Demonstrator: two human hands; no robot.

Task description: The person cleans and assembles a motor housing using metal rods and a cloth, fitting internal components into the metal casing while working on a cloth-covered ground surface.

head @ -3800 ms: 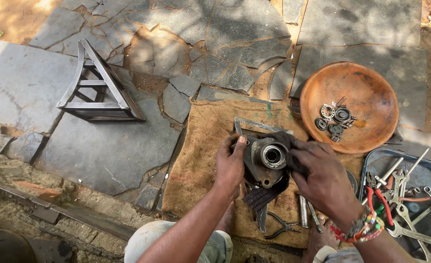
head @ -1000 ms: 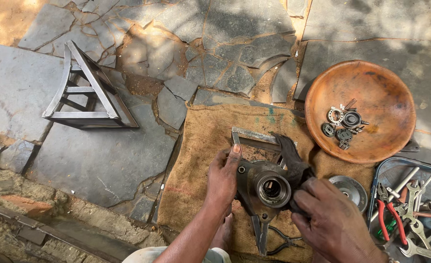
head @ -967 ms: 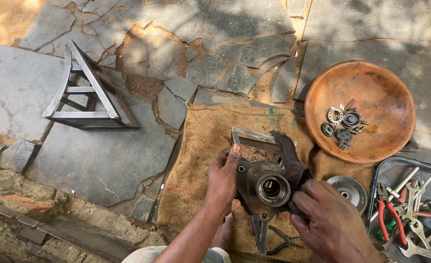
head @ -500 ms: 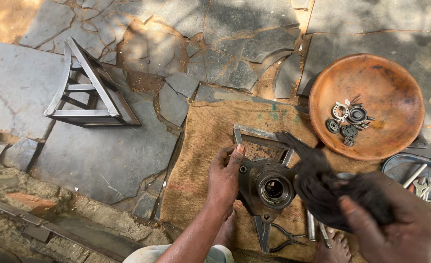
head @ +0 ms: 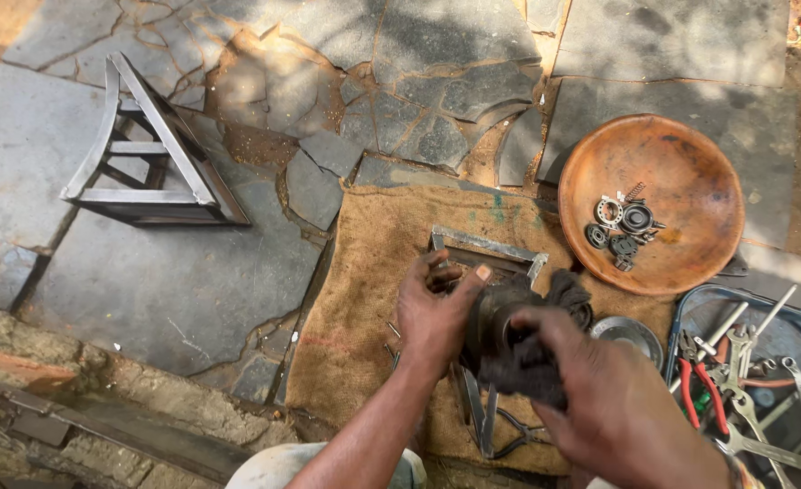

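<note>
Evidently the left hand (head: pixel 432 312) gripped the round metal housing (head: pixel 495 317) to steady it over the burlap sack (head: pixel 364 299), while the right hand (head: pixel 600 398) clutched a dark rag (head: pixel 532 367) pressed onto its opening. Half a second earlier the rag hung beside the housing, its bore uncovered.

Metal triangular stand (head: pixel 152 149), rust-brown bowl (head: pixel 690 181) of small parts (head: pixel 625 226), tray of spanners (head: pixel 762 380)

Round metal housing (head: pixel 495 317) upright on burlap, dark rag (head: pixel 532 362) over it.
</note>
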